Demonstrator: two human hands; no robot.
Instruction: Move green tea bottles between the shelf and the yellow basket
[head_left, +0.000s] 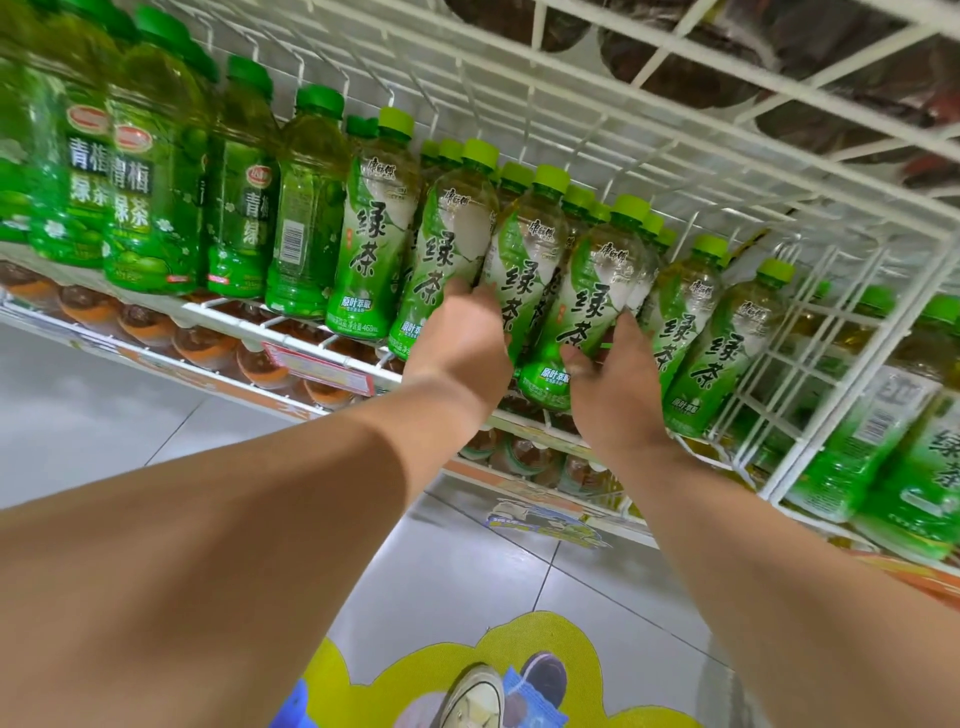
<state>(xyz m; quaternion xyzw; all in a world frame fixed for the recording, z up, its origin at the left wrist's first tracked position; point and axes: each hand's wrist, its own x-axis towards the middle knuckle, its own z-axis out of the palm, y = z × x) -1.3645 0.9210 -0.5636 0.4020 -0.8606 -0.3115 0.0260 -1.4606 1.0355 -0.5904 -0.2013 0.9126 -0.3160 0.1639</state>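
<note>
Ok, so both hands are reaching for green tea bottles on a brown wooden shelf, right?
Not quite. The head view shows both the left hand and the right hand reaching for green tea bottles, but the shelf is white wire, not brown wood.

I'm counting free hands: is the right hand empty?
No, the right hand wraps its thumb and fingers round a green tea bottle on the shelf, while the left hand grips the neighbouring bottle.
</note>
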